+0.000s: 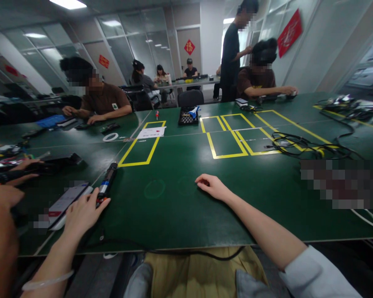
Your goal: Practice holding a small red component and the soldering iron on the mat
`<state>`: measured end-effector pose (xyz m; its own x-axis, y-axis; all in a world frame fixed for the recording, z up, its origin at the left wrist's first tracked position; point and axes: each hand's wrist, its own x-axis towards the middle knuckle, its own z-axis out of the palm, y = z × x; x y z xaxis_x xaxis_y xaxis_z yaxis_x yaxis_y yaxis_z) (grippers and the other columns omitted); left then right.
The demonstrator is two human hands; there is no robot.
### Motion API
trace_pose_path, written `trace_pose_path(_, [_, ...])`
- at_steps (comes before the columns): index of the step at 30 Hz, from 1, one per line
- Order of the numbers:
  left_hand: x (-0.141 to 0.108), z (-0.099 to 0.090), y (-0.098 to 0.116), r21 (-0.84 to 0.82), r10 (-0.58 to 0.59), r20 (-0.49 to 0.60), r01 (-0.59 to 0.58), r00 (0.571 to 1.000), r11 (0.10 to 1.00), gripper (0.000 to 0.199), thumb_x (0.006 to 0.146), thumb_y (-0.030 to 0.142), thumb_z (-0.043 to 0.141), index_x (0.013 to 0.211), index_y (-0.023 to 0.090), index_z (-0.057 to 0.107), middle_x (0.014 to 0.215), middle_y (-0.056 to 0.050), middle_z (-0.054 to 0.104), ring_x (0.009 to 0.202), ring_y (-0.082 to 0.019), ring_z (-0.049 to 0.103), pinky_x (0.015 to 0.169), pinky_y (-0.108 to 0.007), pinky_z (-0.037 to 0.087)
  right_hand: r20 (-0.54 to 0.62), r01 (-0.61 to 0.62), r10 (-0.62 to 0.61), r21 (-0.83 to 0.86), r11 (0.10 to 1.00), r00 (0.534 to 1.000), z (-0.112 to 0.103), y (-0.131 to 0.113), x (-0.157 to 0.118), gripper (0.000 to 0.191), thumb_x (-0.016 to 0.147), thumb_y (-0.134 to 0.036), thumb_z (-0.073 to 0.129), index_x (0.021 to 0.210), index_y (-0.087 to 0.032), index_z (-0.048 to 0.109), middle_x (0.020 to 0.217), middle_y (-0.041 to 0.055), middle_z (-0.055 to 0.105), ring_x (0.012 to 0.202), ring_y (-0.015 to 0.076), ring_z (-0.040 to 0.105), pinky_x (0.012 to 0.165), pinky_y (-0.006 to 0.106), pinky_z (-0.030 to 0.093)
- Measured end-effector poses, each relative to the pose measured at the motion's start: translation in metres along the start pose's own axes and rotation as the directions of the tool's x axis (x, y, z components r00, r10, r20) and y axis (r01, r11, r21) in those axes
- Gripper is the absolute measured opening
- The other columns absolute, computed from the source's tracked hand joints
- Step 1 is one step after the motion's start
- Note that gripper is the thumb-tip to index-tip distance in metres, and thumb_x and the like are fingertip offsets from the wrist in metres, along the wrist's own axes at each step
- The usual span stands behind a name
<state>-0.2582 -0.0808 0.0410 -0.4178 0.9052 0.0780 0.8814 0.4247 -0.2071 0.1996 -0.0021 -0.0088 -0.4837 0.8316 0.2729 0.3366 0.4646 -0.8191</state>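
Note:
My left hand (85,209) lies on the near left of the green table (174,219), its fingers over the lower end of a black cylindrical tool (107,181). A blue band and orange parts show on the tool; the hand hides part of its lower end. Close beside that hand, on its left, is a flat device with a lit screen (67,200). My right hand (213,186) rests on the tabletop near the middle, fingers curled in and thumb against them, with nothing seen in it. Faint chalk-like circles (154,189) mark the surface between my hands.
Yellow tape outlines (230,156) mark the table, with a paper sheet (151,132) on one. Beyond them stands a black tray (188,116). Tangled black cables (294,145) lie to the right. A co-worker's arm (1,223) reaches in at left. Several people sit or stand farther back.

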Motion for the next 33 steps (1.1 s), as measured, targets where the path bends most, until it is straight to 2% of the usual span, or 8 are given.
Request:
trace_pose_path(6, [-0.017, -0.001, 0.011, 0.172, 0.116, -0.278, -0.07, 0.954, 0.983, 0.046, 0.087, 0.049, 0.038, 0.12, 0.019, 0.048, 0.118, -0.008, 0.061, 0.109, -0.023, 0.052, 0.1, -0.037, 0.033, 0.006, 0.004, -0.004, 0.002, 1.0, 1.0, 0.0, 0.002, 0.0, 0.017, 0.085, -0.02, 0.055, 0.098, -0.016, 0.065, 0.079, 0.0011, 0.063, 0.068, 0.0121, 0.054, 0.064, 0.024, 0.042])
trace_pose_path(10, [-0.021, -0.01, 0.018, 0.168, 0.139, -0.327, -0.087, 0.935, 0.982, 0.038, 0.091, 0.044, 0.029, 0.092, 0.019, 0.057, 0.097, -0.007, 0.065, 0.095, -0.021, 0.057, 0.098, -0.035, 0.035, 0.007, 0.0, 0.0, 0.004, 1.0, 1.0, 0.001, 0.002, 0.0, 0.017, 0.085, -0.02, 0.055, 0.098, -0.016, 0.066, 0.08, 0.0015, 0.064, 0.069, 0.0123, 0.055, 0.065, 0.024, 0.043])
trace_pose_path(16, [-0.017, -0.046, 0.065, -0.252, 0.129, -0.213, -0.182, 0.969, 0.95, 0.045, 0.09, 0.052, 0.03, 0.107, 0.02, 0.056, 0.094, -0.006, 0.067, 0.083, -0.023, 0.062, 0.077, -0.033, 0.045, 0.011, -0.004, 0.004, 0.0, 1.0, 1.0, 0.0, -0.001, 0.0, 0.017, 0.086, -0.021, 0.054, 0.097, -0.017, 0.066, 0.08, 0.0016, 0.064, 0.069, 0.0126, 0.055, 0.065, 0.024, 0.042])
trace_pose_path(18, [-0.019, -0.055, 0.101, -0.526, 0.254, -0.166, -0.303, 0.953, 0.794, 0.043, 0.089, 0.053, 0.036, 0.107, 0.02, 0.057, 0.097, -0.005, 0.068, 0.085, -0.02, 0.063, 0.077, -0.03, 0.045, 0.012, -0.005, 0.005, 0.011, 1.0, 1.0, -0.001, -0.002, 0.0, 0.016, 0.086, -0.022, 0.054, 0.097, -0.017, 0.066, 0.08, 0.0015, 0.063, 0.068, 0.0124, 0.054, 0.064, 0.024, 0.042])
trace_pose_path(21, [-0.024, -0.064, 0.166, -0.753, 0.5, -0.152, -0.427, 0.853, 0.501, 0.043, 0.089, 0.051, 0.038, 0.109, 0.02, 0.06, 0.09, -0.003, 0.066, 0.085, -0.017, 0.062, 0.079, -0.029, 0.045, 0.014, -0.011, 0.01, 0.049, 0.999, 1.0, -0.001, -0.003, 0.0, 0.016, 0.086, -0.022, 0.054, 0.097, -0.017, 0.064, 0.078, 0.0009, 0.062, 0.067, 0.0118, 0.053, 0.063, 0.024, 0.041])
trace_pose_path(26, [-0.03, -0.061, 0.254, -0.966, 0.778, -0.093, -0.245, 0.622, 0.08, 0.063, 0.085, 0.041, 0.05, 0.14, 0.015, 0.036, 0.073, 0.002, 0.057, 0.07, -0.012, 0.055, 0.072, -0.027, 0.044, 0.007, -0.009, 0.007, 0.201, 0.979, 1.0, 0.0, 0.0, 0.001, 0.032, 0.084, -0.025, 0.058, 0.115, -0.017, 0.053, 0.083, 0.0005, 0.063, 0.065, 0.0102, 0.053, 0.064, 0.023, 0.044])
trace_pose_path(29, [-0.034, -0.052, 0.276, -0.995, 0.85, -0.071, -0.099, 0.522, -0.023, 0.072, 0.083, 0.039, 0.057, 0.144, 0.014, 0.029, 0.069, 0.005, 0.052, 0.067, -0.01, 0.053, 0.07, -0.026, 0.043, 0.022, -0.006, 0.001, 0.22, 0.975, 1.0, 0.001, 0.0, 0.001, 0.029, 0.085, -0.028, 0.058, 0.111, -0.017, 0.053, 0.085, 0.0017, 0.066, 0.064, 0.0102, 0.054, 0.065, 0.023, 0.045])
trace_pose_path(33, [-0.036, -0.038, 0.279, -0.999, 0.835, -0.055, -0.027, 0.548, -0.047, 0.068, 0.084, 0.042, 0.056, 0.142, 0.015, 0.033, 0.071, 0.003, 0.055, 0.07, -0.011, 0.054, 0.075, -0.028, 0.044, 0.033, -0.001, -0.006, 0.204, 0.979, 0.999, 0.001, 0.0, 0.002, 0.017, 0.086, -0.029, 0.057, 0.097, -0.016, 0.055, 0.081, 0.0022, 0.067, 0.066, 0.0112, 0.056, 0.065, 0.024, 0.045])
